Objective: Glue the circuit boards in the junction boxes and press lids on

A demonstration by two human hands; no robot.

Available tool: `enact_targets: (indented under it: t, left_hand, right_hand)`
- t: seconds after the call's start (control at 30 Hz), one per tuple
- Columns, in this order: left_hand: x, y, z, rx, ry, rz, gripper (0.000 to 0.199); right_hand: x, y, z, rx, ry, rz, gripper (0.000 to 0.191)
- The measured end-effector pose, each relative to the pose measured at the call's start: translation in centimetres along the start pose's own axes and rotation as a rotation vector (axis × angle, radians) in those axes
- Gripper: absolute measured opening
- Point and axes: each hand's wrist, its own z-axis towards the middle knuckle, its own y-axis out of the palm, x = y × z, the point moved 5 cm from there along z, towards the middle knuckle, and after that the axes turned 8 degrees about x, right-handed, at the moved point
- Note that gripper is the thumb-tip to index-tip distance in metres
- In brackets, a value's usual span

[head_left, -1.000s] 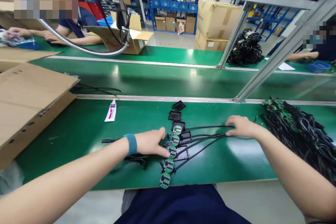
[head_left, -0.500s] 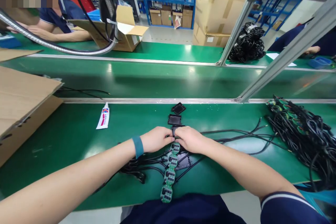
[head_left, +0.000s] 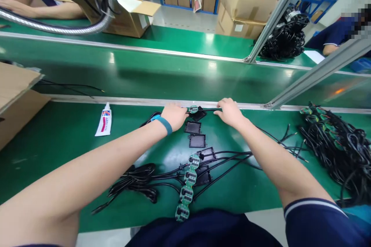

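Note:
Near the bench's back rail, my left hand (head_left: 174, 116) is closed on a black cable just left of a round green circuit board (head_left: 193, 109). On the board's other side, my right hand (head_left: 229, 112) pinches the black cable (head_left: 210, 109) running from it. Beneath the board lies a tilted black case part (head_left: 199, 115). Open black cases (head_left: 197, 141) sit in a column below. Nearer me, several round boards (head_left: 190, 177) form a chain, with black cables attached at both sides.
A white tube (head_left: 104, 120) lies at the left, beside a cardboard box (head_left: 21, 104). A cable bundle (head_left: 336, 142) fills the right side. A metal post (head_left: 315, 71) slants at the right. Other people sit across the bench.
Both hands have moved away from me toward the back rail and farther apart. A board with its cable now shows between them, and more open cases are uncovered. The view has shifted downward.

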Motion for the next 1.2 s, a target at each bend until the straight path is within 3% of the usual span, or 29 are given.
enact_targets:
  t: [0.07,0.1,0.2,0.27,0.3,0.4,0.47,0.53,0.67,0.73,0.87,1.03,1.1,1.2]
  left_hand:
    - [1.1,-1.2,-2.3,0.131,0.038,-0.036,0.033]
    - [1.7,-1.5,-3.7,0.126,0.077,-0.106,0.033]
    - [3.6,-0.2,-7.7,-0.180,0.180,-0.441,0.027]
    - [4.5,1.3,-9.8,-0.345,0.201,-0.586,0.020]
    - [4.8,2.0,-10.5,-0.368,0.201,-0.608,0.021]
    - [5.3,3.1,-11.4,-0.302,0.182,-0.608,0.022]
    - [5.4,3.2,-11.5,-0.317,0.158,-0.647,0.021]
    - [5.2,2.7,-10.9,-0.382,0.135,-0.690,0.025]
    - [3.6,0.8,-8.2,-0.573,0.025,-0.873,0.025]
    - [2.6,0.2,-6.3,-0.612,-0.052,-0.977,0.029]
    - [1.0,1.3,-2.5,-0.407,-0.086,-0.903,0.034]
    - [0.0,3.7,-1.0,-0.133,-0.180,-0.539,0.026]
    - [0.4,2.7,-1.9,-0.024,-0.158,-0.379,0.021]
    - [1.8,0.0,-4.8,0.122,-0.055,-0.245,0.025]
  right_hand:
    - [-0.5,-0.5,-4.1,-0.014,-0.118,-0.024,0.017]
    - [-0.7,-0.4,-6.4,-0.087,-0.159,0.006,0.020]
    - [-0.2,0.2,-12.4,-0.269,-0.170,0.110,0.023]
    - [0.4,1.0,-14.8,-0.267,-0.134,0.149,0.024]
    - [0.7,1.5,-15.6,-0.239,-0.116,0.158,0.023]
    - [0.8,2.6,-16.7,-0.116,-0.104,0.165,0.021]
    - [0.6,2.6,-16.9,-0.080,-0.112,0.167,0.020]
    - [0.6,2.2,-17.0,-0.130,-0.086,0.212,0.016]
    - [2.0,0.8,-16.1,-0.371,0.111,0.461,0.012]
    - [3.3,-0.2,-14.7,-0.347,0.185,0.501,0.008]
    - [6.8,-2.6,-10.4,-0.014,0.200,0.114,0.010]
    - [7.8,-3.7,-8.1,0.166,0.187,-0.212,0.016]
    - [5.9,-3.5,-9.3,0.168,0.079,-0.205,0.021]
    - [1.6,-1.8,-12.9,-0.049,-0.237,-0.034,0.025]
